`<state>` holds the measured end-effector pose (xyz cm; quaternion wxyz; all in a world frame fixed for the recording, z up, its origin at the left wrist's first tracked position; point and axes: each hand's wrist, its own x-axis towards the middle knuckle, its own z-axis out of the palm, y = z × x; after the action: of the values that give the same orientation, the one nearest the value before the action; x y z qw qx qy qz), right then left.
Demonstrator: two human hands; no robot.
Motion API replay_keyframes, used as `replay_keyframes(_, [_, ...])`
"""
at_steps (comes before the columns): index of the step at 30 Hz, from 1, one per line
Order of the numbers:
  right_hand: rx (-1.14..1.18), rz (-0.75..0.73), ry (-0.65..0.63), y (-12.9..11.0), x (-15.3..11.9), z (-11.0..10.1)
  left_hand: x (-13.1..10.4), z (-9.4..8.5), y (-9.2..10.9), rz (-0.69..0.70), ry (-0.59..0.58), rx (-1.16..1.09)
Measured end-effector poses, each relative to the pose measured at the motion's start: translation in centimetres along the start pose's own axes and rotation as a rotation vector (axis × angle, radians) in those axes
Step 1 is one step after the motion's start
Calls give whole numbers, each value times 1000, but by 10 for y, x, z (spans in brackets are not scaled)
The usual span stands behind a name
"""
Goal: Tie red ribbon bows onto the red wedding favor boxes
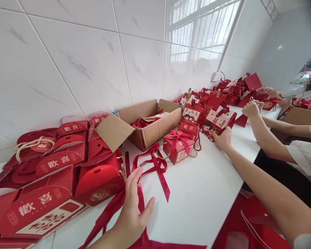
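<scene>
My left hand (133, 199) is open, fingers stretched and thumb apart, over loose dark red ribbons (159, 169) on the white table. At arm's length my right hand (223, 138) grips the lower corner of a red and cream gift box (217, 121) printed with a cartoon figure, with a ribbon loop on top. Left of it stands a similar gift box (192, 112). Nearer me sits a small red gift box (178, 147) tied with a bright red bow. Rows of red gift boxes (52, 214) with rope handles fill the left side.
An open cardboard box (155, 129) with ribbons and cards inside stands by the tiled wall (93, 62). More red boxes (238, 91) are heaped at the far end. At the right, a co-worker's raised hand (251, 109) is close to my arm. A red stool (251, 221) is below the table edge.
</scene>
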<state>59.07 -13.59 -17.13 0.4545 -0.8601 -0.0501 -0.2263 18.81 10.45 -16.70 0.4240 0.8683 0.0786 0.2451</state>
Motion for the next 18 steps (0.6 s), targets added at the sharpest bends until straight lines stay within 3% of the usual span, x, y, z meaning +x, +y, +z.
replay_keyframes(3, [13,68,34,3,30,10,1,1,-2,-6,-4,5])
replay_keyframes(6, [48,120,89,2,41,13,1,2,-1,-10,11,-17])
replay_keyframes(11, [128,23,212,-24,18,0,0,2,2,21,17,-17])
replay_keyframes(15, [162,-306,129,-84,-53,-15,1,1,3,28,-22,-2])
replay_keyframes(16, [160,-453,42,-101,-76,-17,1,1,3,25,-23,-6])
replay_keyframes(18, [82,-944,-200,-130,-121,-17,1,0,3,28,-17,-11])
